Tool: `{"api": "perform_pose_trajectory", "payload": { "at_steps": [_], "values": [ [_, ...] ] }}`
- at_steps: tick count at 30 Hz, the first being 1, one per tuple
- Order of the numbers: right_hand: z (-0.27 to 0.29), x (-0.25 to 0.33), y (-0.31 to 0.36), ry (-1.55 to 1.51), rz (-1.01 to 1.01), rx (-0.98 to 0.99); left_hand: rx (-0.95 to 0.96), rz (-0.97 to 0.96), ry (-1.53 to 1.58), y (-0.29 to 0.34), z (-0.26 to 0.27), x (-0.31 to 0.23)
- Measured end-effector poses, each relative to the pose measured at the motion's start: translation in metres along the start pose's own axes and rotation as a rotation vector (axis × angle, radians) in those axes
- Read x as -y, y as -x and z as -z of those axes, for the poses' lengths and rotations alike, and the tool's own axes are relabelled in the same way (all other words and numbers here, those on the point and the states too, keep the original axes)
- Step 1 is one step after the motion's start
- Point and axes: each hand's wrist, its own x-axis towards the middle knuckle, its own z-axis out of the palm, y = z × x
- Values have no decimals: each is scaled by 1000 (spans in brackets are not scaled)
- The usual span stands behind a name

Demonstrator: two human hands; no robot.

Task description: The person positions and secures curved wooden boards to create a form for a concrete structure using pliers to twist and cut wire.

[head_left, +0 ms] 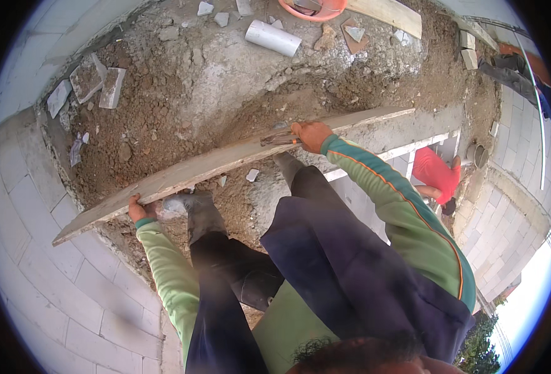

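Observation:
A long wooden board (210, 167) slants across in front of me, its left end nearer and its right end farther. My left hand (140, 208) is closed on its near edge, close to the left end. My right hand (313, 136) is closed around a pair of pincers (280, 139), whose jaws point left across the board. The right hand also rests against the board; whether its hidden fingers grip the board I cannot tell. My boots stand on the near side of the board.
Loose soil (144, 137) and broken block pieces (112, 87) lie beyond the board. Farther off are a grey pipe piece (273, 38), an orange basin (313, 11) and another plank (387, 14). A block wall (69, 293) rises at left. A person in red (436, 174) bends at right.

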Motion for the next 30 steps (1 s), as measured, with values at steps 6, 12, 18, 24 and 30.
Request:
{"api": "perform_pose_trajectory", "payload": {
  "at_steps": [6,12,18,24,30],
  "values": [
    [12,-3,32,29,-22,63,35,12,-6,46,-9,17],
    [69,-80,100,62,-40,-22,-6,91,15,123,-60,74],
    [124,-201,193,228,-467,-143,-55,156,144,224,-224,182],
    [133,-156,193,68,-581,-325,-266,36,93,115,-311,333],
    [104,-24,79,-400,-455,-271,-15,281,-177,140,-329,273]
  ]
}}
